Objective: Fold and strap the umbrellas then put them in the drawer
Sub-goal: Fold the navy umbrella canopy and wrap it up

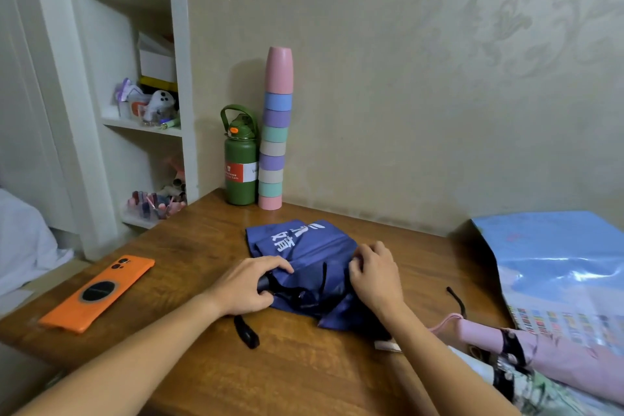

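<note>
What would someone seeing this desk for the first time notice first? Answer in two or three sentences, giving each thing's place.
Both hands work a blue umbrella at the desk's middle: the left hand holds its handle end, the right hand pinches the fabric. A tall stack of pastel cups stands against the wall beside a green bottle. An orange phone lies at the left, and a pink umbrella at the right.

A polished wood table [189,246] is seen; the blue umbrella [304,257] is matt cloth, the bag [557,263] glossy plastic.
</note>
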Demonstrator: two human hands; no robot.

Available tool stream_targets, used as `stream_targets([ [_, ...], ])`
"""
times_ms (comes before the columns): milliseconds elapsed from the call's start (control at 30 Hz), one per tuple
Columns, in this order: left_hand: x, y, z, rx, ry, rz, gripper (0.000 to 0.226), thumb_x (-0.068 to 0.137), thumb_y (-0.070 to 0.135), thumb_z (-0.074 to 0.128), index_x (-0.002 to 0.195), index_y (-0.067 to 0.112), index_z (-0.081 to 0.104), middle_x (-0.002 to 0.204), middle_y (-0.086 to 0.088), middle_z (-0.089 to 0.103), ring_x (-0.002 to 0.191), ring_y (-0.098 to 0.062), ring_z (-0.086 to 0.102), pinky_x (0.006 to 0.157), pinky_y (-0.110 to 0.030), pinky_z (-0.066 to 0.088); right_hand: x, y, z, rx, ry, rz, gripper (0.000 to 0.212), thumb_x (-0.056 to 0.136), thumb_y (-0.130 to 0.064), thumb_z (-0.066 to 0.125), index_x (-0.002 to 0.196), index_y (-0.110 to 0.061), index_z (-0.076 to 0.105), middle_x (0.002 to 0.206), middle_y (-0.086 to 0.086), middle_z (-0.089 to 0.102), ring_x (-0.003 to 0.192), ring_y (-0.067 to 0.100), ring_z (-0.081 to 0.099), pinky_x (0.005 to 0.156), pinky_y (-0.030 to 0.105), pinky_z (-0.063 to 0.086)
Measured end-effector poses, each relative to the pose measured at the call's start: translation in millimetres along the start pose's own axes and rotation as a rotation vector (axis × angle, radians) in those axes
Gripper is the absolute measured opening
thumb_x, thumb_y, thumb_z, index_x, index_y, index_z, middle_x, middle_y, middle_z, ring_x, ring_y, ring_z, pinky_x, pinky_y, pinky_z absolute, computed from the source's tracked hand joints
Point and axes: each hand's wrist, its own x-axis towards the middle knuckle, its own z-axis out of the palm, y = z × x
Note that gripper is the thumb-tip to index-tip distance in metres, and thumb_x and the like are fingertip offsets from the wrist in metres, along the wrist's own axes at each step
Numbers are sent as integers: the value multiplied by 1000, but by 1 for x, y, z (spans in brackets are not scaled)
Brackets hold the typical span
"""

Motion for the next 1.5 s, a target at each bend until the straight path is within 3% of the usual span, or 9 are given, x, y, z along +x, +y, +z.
stream_targets([
  [267, 15, 8, 10, 212, -25, 183, 63, 80, 16, 55, 139, 39, 54, 144, 21, 55, 131, -1, 50, 112, -8, 22, 5, 7, -8, -51, -353, 338, 82, 87, -78, 51, 135, -11, 43, 138, 17, 54, 132, 40, 46, 104, 45, 40],
  [467, 38, 12, 30, 223, 121, 37, 54, 76, 5, 65, 122, 30, 52, 155, 4, 46, 155, -13, 23, 125, -31, 10, 12, 9, -20, 195, -393, 513, 78, 93, -56, 64, 140, -1, 38, 144, 21, 53, 132, 38, 52, 99, 38, 45],
  [600, 38, 37, 35, 32, 315, 13, 43, 84, 2, 63, 123, 18, 57, 135, 2, 59, 128, -22, 54, 106, -33, 37, 13, 9, -26, 277, -432, 674, 85, 87, -58, 71, 143, 1, 47, 141, 17, 57, 124, 36, 60, 89, 36, 51],
  [733, 36, 37, 40, -276, 318, -157, 28, 78, 44, 59, 98, 25, 63, 101, 9, 69, 101, -21, 67, 91, -41, 53, 15, 1, -29, 917, -336, 803, 46, 97, -41, 66, 122, -2, 64, 107, 15, 73, 83, 31, 73, 64, 33, 58],
  [933, 55, 55, 22, -452, 256, -462, 22, 105, 15, 46, 88, 18, 60, 91, -4, 64, 99, -32, 62, 74, -33, 44, -5, -8, -42, 1296, -119, 826, 18, 93, -7, 41, 83, -16, 53, 70, 5, 58, 60, 21, 52, 49, 26, 43],
  [1067, 52, 57, 17, -642, 485, -583, 37, 108, 26, 36, 135, 18, 60, 136, -3, 58, 126, -28, 52, 98, -34, 39, -19, -16, -47, 1504, -123, 703, 44, 83, 12, 34, 115, -7, 60, 96, 15, 69, 81, 26, 67, 62, 35, 57],
  [1233, 42, 55, 28, -570, 787, -623, 19, 106, 23, 36, 112, 16, 53, 121, -8, 53, 111, -25, 52, 89, -37, 40, -9, -23, -46, 1739, -132, 669, 64, 75, 17, 32, 133, -2, 51, 113, 17, 67, 101, 31, 68, 86, 44, 57],
  [1333, 34, 52, 36, -383, 890, -473, 3, 96, 14, 46, 99, 16, 47, 108, -6, 49, 100, -29, 52, 84, -46, 48, -1, -32, -46, 1611, -71, 608, 53, 88, 16, 39, 133, -8, 54, 128, 19, 63, 112, 29, 65, 85, 35, 57],
  [1500, 26, 61, 39, 206, 911, 298, 19, 83, 24, 47, 98, 16, 39, 101, -6, 39, 91, -25, 42, 78, -41, 37, -1, -29, -40, 1001, -124, 222, 83, 83, 1, 67, 151, -28, 29, 138, 1, 49, 120, 20, 57, 95, 38, 57],
])
